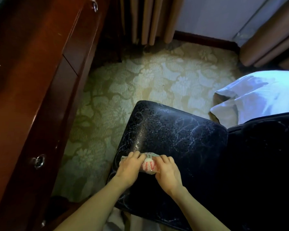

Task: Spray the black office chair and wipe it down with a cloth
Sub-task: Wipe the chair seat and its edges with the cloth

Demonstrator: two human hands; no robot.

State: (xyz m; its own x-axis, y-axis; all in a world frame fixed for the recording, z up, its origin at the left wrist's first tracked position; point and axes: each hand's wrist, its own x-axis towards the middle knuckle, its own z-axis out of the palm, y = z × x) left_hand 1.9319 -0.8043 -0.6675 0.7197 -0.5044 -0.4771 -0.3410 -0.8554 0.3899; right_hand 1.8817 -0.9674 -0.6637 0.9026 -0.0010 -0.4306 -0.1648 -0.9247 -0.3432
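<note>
While left hand (129, 165), right hand (168, 170) grip cloth (148, 165) on chair (173, 130), dresser (32, 80) left, bedding (257, 94) right.

I see the chair (173, 130) directly before me on the carpet (123, 80), my left hand (130, 165) and right hand (168, 172) side by side holding the cloth (148, 165) on its seat near the left edge, the table (15, 114) along the left, curtains (148, 19) behind, bedding (257, 97) to the right.
</note>
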